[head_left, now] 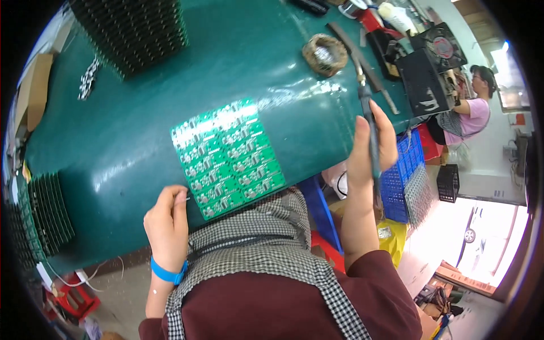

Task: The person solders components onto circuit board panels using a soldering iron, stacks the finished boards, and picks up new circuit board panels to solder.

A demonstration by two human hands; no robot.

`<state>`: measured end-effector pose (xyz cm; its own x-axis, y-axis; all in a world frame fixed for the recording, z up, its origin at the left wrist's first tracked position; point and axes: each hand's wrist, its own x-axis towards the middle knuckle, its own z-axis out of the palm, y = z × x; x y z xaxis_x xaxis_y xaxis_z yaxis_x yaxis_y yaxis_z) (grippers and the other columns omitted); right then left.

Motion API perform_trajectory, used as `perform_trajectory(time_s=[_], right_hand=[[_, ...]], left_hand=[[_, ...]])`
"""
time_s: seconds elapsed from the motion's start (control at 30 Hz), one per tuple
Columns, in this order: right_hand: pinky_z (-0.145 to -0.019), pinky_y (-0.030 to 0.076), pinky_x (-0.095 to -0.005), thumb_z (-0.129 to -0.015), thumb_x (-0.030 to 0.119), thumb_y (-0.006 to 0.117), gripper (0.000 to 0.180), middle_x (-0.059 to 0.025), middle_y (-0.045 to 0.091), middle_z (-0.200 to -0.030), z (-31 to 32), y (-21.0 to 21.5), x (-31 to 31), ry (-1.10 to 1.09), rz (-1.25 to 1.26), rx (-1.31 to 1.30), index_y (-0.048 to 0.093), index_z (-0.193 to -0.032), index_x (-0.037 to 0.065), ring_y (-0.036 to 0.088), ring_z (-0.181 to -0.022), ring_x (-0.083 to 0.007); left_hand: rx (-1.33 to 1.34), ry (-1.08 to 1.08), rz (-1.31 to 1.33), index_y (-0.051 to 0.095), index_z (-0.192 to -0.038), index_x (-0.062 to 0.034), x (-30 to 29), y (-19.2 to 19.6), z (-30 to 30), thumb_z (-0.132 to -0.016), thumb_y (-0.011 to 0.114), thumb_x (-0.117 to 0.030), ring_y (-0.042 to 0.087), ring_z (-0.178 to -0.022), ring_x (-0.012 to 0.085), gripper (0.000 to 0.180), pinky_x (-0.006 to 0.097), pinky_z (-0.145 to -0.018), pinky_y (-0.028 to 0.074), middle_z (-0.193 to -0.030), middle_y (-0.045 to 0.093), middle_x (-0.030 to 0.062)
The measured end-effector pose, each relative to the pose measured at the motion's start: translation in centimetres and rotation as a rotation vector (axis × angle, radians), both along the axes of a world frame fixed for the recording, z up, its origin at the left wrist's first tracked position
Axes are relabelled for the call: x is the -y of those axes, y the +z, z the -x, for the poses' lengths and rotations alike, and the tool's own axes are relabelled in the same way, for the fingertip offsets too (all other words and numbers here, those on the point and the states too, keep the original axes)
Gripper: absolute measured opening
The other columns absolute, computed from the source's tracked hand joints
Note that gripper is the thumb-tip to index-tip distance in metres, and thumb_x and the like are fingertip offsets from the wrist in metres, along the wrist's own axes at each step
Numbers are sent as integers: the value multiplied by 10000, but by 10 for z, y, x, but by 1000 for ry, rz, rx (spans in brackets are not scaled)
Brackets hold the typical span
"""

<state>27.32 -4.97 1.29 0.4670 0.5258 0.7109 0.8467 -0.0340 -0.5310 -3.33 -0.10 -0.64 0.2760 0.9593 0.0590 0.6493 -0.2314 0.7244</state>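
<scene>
Dark maroon garment, sleeves reaching to about the elbows, forearms bare below them. Over the garment, a black-and-white checked apron [255, 249] with a strap running over the shoulder. On the wrist of the left hand [167, 224], a bright blue band [167, 273]. Right hand [371, 147] without any ring or band. No gloves.

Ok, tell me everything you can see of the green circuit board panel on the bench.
The green circuit board panel is a flat rectangular sheet made up of many small identical boards in a grid, with silvery pads and small parts on top. It lies flat and turned at an angle on the dark green bench top, near its front edge. The left hand is at its lower left corner, pinching something thin; contact is unclear.
</scene>
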Motion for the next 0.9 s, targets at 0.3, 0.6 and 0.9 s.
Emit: perform_trajectory(time_s=[0.3, 0.6, 0.9], right_hand=[[-675, 531, -319, -827, -38, 617, 301, -147, 671, -862, 39, -40, -14, 241, 297, -26, 623, -1114, 53, 676, -788, -235], [-930, 433, -368, -962, 71, 426, 170, -216, 610, -1151, 108, -10, 2, 506, 201, -274, 513, -1070, -26, 599, -1040, -289], [-879, 451, -366, -969, 115, 414, 179, -212, 596, -1178, 101, 2, 1, 484, 211, -366, 507, -1074, 4, 593, -1009, -260]], left_hand=[[288, -99, 356, 500, -1102, -33, 5, 9, 2, -824, 672, -154, 601, -594, 222, 348, 332, -553, 463, -759, 627, 105], [916, 101, 466, 529, -1245, -106, 8, 44, 57, -915, 566, -166, 454, -667, 15, 337, 163, -538, 364, -860, 582, -48], [768, 674, -199, 609, -1178, -77, -16, 110, 284, -944, 472, -148, 279, -443, -15, 279, 168, -389, 188, -674, 494, -94]])
